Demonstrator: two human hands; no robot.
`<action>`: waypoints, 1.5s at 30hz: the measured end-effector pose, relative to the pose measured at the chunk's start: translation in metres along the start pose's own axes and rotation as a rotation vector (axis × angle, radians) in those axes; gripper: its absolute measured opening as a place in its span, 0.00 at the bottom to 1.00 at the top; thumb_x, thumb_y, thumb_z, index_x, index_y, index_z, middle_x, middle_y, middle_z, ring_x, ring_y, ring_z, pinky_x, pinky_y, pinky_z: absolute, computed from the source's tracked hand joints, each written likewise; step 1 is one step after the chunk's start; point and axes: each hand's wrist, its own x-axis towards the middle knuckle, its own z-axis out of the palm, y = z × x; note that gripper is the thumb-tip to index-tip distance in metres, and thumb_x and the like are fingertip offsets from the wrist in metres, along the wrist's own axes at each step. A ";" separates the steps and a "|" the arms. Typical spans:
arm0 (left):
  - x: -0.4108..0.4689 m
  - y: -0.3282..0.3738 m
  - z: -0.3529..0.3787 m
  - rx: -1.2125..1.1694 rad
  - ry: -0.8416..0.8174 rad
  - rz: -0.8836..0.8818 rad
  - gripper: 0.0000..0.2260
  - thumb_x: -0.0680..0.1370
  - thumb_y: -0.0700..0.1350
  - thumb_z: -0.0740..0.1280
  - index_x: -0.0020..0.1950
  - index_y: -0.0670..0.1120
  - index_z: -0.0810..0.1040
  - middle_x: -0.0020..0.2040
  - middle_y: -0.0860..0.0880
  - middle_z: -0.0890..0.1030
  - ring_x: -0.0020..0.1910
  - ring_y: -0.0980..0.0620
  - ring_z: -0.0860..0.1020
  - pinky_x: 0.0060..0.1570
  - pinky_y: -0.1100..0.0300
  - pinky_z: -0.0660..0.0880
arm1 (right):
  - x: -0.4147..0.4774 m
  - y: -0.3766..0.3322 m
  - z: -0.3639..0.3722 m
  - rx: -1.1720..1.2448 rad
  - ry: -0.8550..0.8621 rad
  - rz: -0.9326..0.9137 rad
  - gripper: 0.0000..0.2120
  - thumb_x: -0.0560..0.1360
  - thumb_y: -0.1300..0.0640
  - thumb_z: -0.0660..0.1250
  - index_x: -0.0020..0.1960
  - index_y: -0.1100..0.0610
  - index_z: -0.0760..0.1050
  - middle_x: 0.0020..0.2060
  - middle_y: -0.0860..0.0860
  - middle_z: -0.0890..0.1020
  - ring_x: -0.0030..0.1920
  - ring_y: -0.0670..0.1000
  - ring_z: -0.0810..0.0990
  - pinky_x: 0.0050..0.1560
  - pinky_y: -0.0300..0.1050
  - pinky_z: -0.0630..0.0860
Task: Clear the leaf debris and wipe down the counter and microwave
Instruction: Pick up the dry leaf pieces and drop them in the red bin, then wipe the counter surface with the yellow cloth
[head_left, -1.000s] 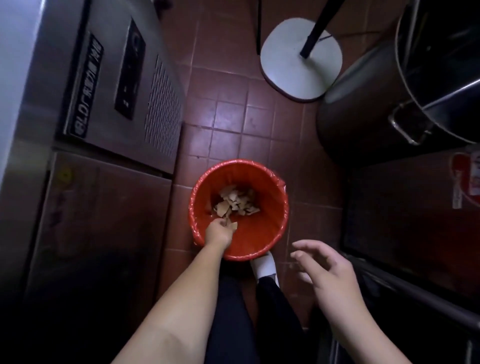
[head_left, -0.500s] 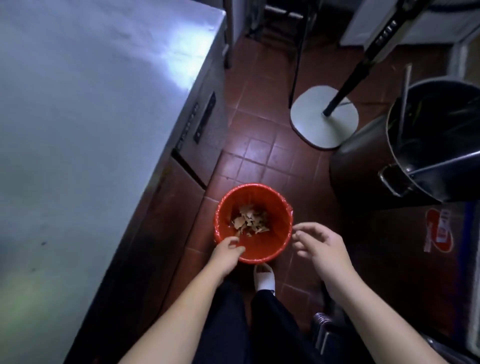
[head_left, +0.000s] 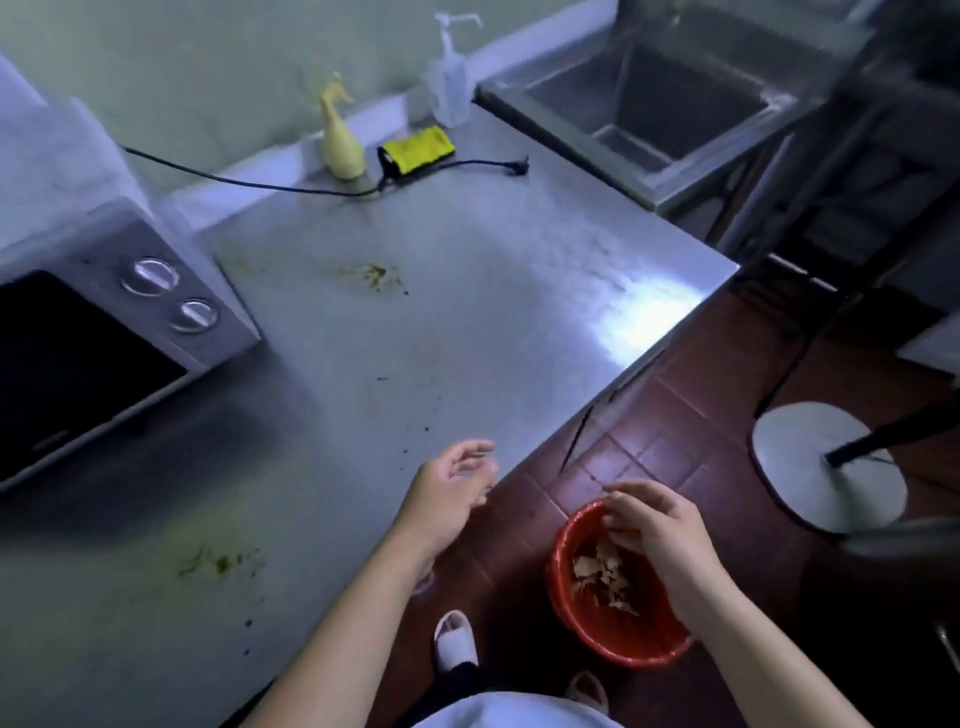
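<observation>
- Over the counter's (head_left: 467, 332) near edge: left hand (head_left: 447, 493), fingers (head_left: 470, 451) loosely curled, released, holding nothing.
- Above the bin's (head_left: 623, 644) rim: right hand (head_left: 657, 527), fingers bent downward, relaxed, nothing gripped.
- Inside the red bin, down on the tiled floor: leaf debris (head_left: 602, 569) in a pile.
- On the counter: green-brown smears (head_left: 376, 273) mid-surface and front left, with dark specks between.
- At left: microwave (head_left: 104, 332), dark door, two knobs.
- Along the back wall: spray bottle (head_left: 340, 140), yellow cloth (head_left: 415, 151), pump bottle (head_left: 449, 78), black cable (head_left: 249, 183); sink (head_left: 649, 98) beyond.

Microwave (head_left: 78, 364) cut off at L edge; right hand (head_left: 660, 535) hides pt of red bucket (head_left: 623, 644) rim.
</observation>
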 end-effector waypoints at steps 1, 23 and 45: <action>0.000 0.009 -0.019 -0.012 0.029 0.034 0.08 0.80 0.38 0.67 0.52 0.51 0.80 0.48 0.47 0.81 0.43 0.55 0.80 0.42 0.64 0.76 | -0.001 -0.007 0.015 -0.012 -0.007 -0.018 0.06 0.77 0.65 0.68 0.48 0.58 0.83 0.39 0.55 0.86 0.40 0.51 0.83 0.45 0.47 0.80; 0.188 0.057 -0.218 0.450 0.289 -0.111 0.23 0.75 0.54 0.70 0.69 0.54 0.73 0.70 0.48 0.73 0.67 0.49 0.73 0.59 0.58 0.70 | 0.151 -0.179 0.231 -0.358 -0.250 -0.289 0.07 0.78 0.60 0.68 0.54 0.52 0.80 0.54 0.54 0.83 0.53 0.53 0.80 0.52 0.54 0.77; 0.321 0.067 -0.218 0.829 0.381 -0.650 0.52 0.72 0.64 0.71 0.80 0.55 0.36 0.81 0.48 0.38 0.78 0.35 0.46 0.70 0.37 0.66 | 0.585 -0.338 0.499 -1.324 -0.101 -0.369 0.55 0.66 0.28 0.67 0.81 0.48 0.43 0.81 0.51 0.47 0.80 0.62 0.42 0.70 0.74 0.46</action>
